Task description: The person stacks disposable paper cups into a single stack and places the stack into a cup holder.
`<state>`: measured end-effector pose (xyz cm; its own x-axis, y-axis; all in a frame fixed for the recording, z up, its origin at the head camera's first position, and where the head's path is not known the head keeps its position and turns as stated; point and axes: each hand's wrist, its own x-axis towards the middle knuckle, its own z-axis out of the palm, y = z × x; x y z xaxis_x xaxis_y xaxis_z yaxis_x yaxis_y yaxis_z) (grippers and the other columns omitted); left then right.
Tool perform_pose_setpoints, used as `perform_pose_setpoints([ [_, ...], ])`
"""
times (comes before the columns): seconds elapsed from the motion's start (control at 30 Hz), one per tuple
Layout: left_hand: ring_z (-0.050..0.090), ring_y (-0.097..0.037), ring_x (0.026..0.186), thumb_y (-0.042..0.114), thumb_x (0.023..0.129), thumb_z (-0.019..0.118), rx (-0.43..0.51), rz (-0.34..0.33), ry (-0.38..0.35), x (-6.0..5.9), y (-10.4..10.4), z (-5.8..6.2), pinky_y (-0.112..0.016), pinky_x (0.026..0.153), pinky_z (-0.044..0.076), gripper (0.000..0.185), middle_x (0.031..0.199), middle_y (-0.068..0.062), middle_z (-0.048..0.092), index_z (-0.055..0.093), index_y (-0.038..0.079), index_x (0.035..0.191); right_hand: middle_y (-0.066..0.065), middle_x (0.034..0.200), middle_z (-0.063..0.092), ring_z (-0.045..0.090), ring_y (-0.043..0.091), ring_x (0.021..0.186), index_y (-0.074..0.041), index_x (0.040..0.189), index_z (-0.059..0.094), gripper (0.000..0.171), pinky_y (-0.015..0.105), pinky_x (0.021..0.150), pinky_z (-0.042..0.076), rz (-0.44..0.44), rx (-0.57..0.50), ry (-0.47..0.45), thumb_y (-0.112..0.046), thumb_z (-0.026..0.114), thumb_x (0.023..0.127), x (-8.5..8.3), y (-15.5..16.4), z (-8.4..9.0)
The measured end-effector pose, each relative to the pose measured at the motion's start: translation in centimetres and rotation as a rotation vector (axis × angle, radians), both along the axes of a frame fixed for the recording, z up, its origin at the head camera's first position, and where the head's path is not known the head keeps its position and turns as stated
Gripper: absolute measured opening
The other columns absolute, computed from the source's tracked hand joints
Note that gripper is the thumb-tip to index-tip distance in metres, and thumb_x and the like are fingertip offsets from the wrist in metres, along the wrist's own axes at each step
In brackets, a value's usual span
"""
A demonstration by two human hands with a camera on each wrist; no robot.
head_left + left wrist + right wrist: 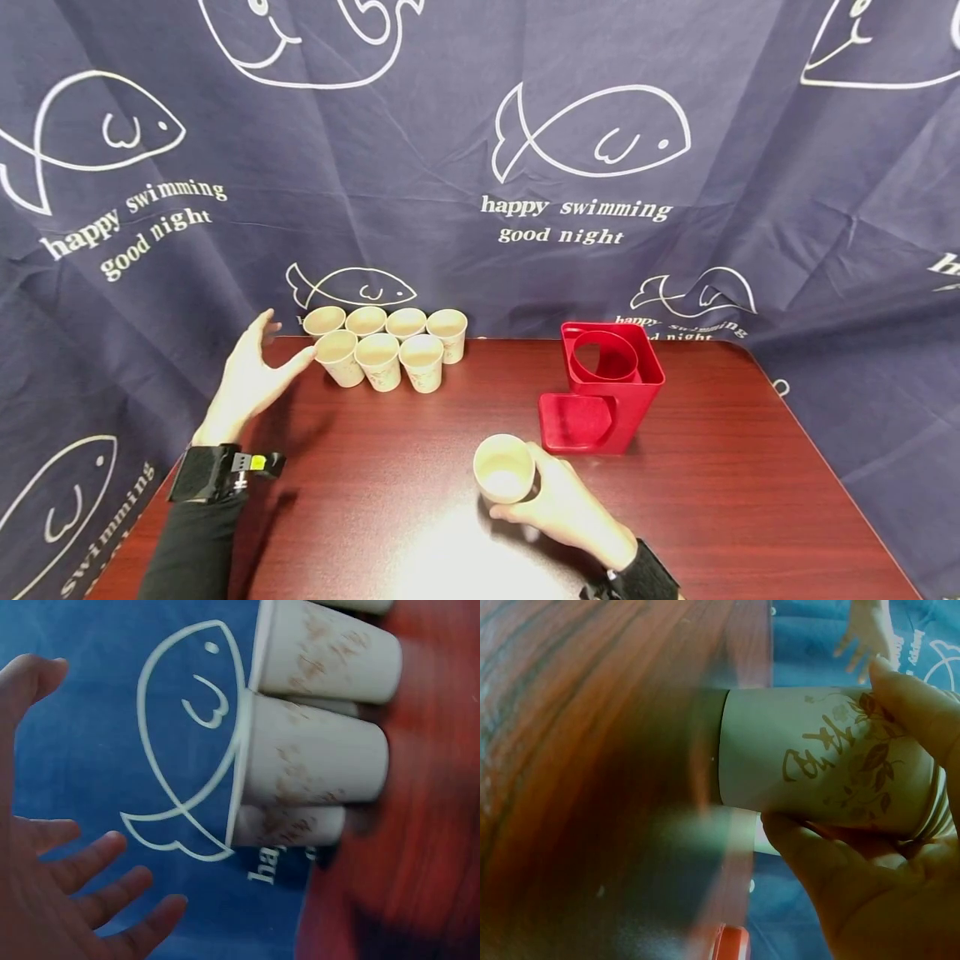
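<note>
My right hand (pixel 566 504) grips a pale paper cup (pixel 504 468) round its side, its mouth facing up, over the front middle of the table. In the right wrist view this cup (pixel 810 761) shows brown leaf and lettering prints between thumb and fingers, with close-set rim lines at its mouth end. At the left, my left hand (pixel 243 383) is spread, thumb and fingers apart, and holds nothing. Its thumb tip overlaps the nearest front-row cup (pixel 339 360) in the head view. The left wrist view shows the spread fingers beside upright printed cups (pixel 315 754).
Paper cups stand upright in two rows at the back left, three in front, including the middle one (pixel 378 364), and several behind. A red holder (pixel 637 408) with a round opening and a low tray stands at the right. A blue curtain (pixel 450 167) hangs behind the brown table (pixel 360 467).
</note>
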<state>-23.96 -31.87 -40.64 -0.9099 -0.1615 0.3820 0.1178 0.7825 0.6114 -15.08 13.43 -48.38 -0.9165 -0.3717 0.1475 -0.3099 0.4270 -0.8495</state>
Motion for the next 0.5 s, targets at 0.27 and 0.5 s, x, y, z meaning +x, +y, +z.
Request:
perform_pose_setpoints([
  [0.27,0.043,-0.052,0.136,0.050,0.089,0.075,-0.032,-0.020,-0.127,-0.3,0.3,-1.2,-0.067,0.111,0.034,0.102,0.146,-0.035,0.046,0.023,-0.004,0.159,-0.005,0.108,0.074,0.069,0.018,0.098,-0.022,0.125,0.064,0.067,0.034,0.089,0.057,0.003,0.001,-0.002,-0.041,0.096,0.069,-0.1,0.0,-0.1],
  [0.5,0.049,-0.047,0.131,0.053,0.088,0.077,-0.042,-0.074,-0.169,-0.8,0.8,-2.5,-0.063,0.108,0.038,0.098,0.142,-0.031,0.050,0.033,-0.005,0.154,-0.005,0.109,0.073,0.069,0.019,0.099,-0.023,0.125,0.063,0.066,0.036,0.090,0.058,0.004,0.001,-0.015,-0.036,0.096,0.069,-0.1,0.0,0.0],
])
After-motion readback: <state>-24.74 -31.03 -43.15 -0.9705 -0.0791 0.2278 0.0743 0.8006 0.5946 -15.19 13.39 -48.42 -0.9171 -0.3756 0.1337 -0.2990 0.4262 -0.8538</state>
